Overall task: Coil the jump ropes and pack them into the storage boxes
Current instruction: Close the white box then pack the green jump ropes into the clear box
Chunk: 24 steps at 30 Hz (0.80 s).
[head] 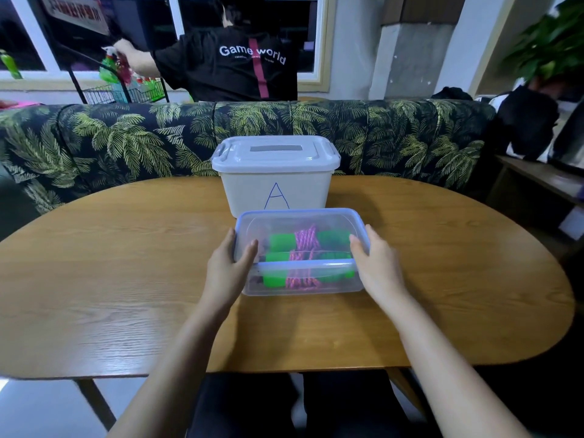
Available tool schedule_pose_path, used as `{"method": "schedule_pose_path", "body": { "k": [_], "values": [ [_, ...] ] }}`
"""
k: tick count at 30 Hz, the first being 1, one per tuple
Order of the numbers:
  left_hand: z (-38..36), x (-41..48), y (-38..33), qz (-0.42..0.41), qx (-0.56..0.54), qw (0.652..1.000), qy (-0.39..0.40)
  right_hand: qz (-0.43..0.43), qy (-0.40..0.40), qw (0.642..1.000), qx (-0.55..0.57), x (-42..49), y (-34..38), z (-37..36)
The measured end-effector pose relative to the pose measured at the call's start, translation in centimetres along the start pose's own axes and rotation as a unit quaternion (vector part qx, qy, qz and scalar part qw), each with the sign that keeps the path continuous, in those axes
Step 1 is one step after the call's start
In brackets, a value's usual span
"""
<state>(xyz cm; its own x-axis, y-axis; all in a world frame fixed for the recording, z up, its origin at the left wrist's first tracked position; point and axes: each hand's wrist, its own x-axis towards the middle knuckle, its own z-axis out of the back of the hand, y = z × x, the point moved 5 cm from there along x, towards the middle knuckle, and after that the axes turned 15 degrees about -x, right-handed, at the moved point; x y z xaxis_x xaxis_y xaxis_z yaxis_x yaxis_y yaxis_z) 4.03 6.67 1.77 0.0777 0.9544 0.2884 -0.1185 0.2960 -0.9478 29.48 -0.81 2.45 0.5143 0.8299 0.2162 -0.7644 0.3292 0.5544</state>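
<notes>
One coiled jump rope (304, 248) lies packed in the clear box (331, 287) just before grey box A (249, 191), left hand (226, 268) and right hand (377, 270) gripping the lid (300, 214) by its ends, so probably only closing remains.

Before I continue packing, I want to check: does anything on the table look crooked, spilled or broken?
Nothing stands out. The coiled rope lies inside the clear box, the lid is on it, and the gray box behind it stands upright and closed.
</notes>
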Motion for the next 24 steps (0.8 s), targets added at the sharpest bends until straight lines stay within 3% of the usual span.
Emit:
{"method": "schedule_pose_path", "body": {
  "k": [5,14,20,24],
  "values": [
    [0.2,0.0,0.3,0.006,-0.015,1.0,0.001,-0.035,-0.009,0.999,0.038,0.2,-0.2,-0.4],
    [0.3,1.0,1.4,0.043,-0.02,0.999,-0.01,0.005,0.006,0.998,0.069,-0.3,0.9,-1.7],
    [1.7,3.0,2.0,0.051,-0.018,0.999,-0.008,0.053,0.075,0.995,-0.03,0.1,3.5,-2.4],
    [2.1,3.4,1.3,-0.022,0.171,0.985,0.018,0.076,0.069,0.972,-0.21,0.2,4.1,-1.7]
  ]
}}
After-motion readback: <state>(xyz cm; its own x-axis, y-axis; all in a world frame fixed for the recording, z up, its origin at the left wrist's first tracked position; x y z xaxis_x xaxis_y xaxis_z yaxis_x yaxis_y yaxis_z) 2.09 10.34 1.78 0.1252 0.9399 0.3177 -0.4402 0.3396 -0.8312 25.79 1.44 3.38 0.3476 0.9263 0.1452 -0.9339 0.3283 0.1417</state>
